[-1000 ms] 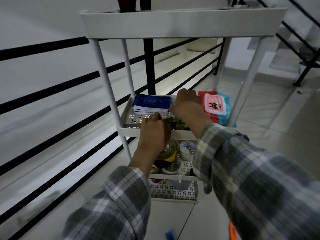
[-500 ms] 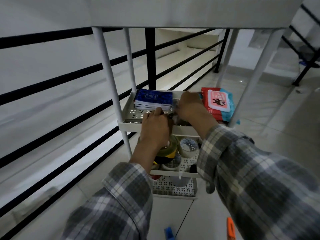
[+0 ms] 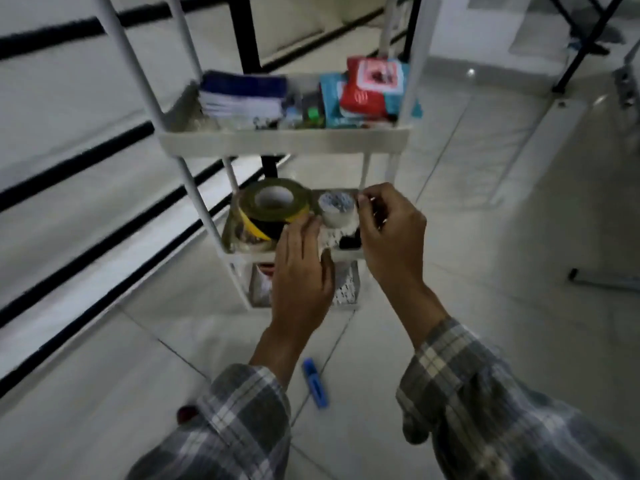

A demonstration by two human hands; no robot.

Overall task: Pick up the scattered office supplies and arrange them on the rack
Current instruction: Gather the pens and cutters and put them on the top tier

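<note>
Two hands, mine, are low in front of the white rack (image 3: 282,142), at the level of its second visible shelf. My left hand (image 3: 301,271) is flat and unclenched, fingers extended, their tips against the yellow-and-black striped tape roll (image 3: 273,211) that stands on that shelf; it grips nothing. My right hand (image 3: 389,233) is curled at the shelf's right end, just beside the small clear tape roll (image 3: 337,209); whether it pinches something I cannot tell, the fingers being blurred. On the shelf above, a stack of blue-covered booklets (image 3: 242,95) lies at the left, and a red wipes pack (image 3: 372,86) with a pink flap lies over a teal pack (image 3: 332,102) at the right. Any lettering on them is too smeared to read. A blue marker (image 3: 315,382) lies on the tiled floor (image 3: 485,237) between my plaid sleeves.
</note>
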